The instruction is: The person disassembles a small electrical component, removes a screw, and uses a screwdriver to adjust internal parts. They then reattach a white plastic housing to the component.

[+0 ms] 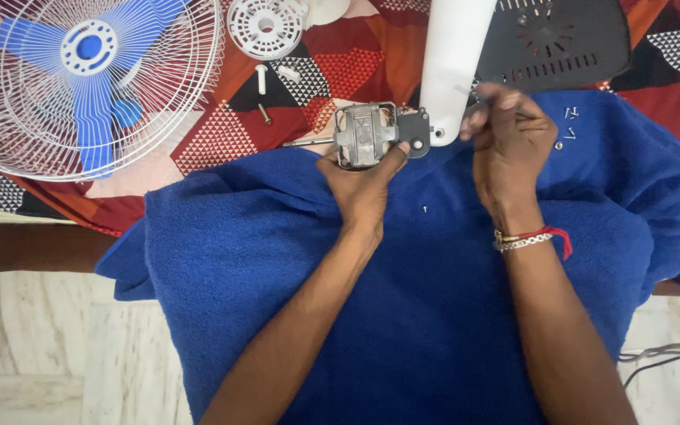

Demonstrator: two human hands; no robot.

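My left hand (362, 179) grips a grey metal fan motor (367, 134) from below, its thin shaft pointing left. The motor's dark bracket (415, 131) meets the foot of a white fan stand column (456, 55). My right hand (509, 134) is closed on a thin tool whose tip points left toward the bracket; the tool is mostly hidden by the fingers. Both hands rest over a blue towel (403, 315). A small screw (424, 209) lies on the towel between my wrists.
A white wire fan guard with blue blades (88, 79) lies at the far left. A round white plastic cap (265, 27), a white bolt (261, 79) and a dark screw (264, 113) lie on the patterned cloth. A black base plate (560, 35) and loose screws (568, 122) lie right.
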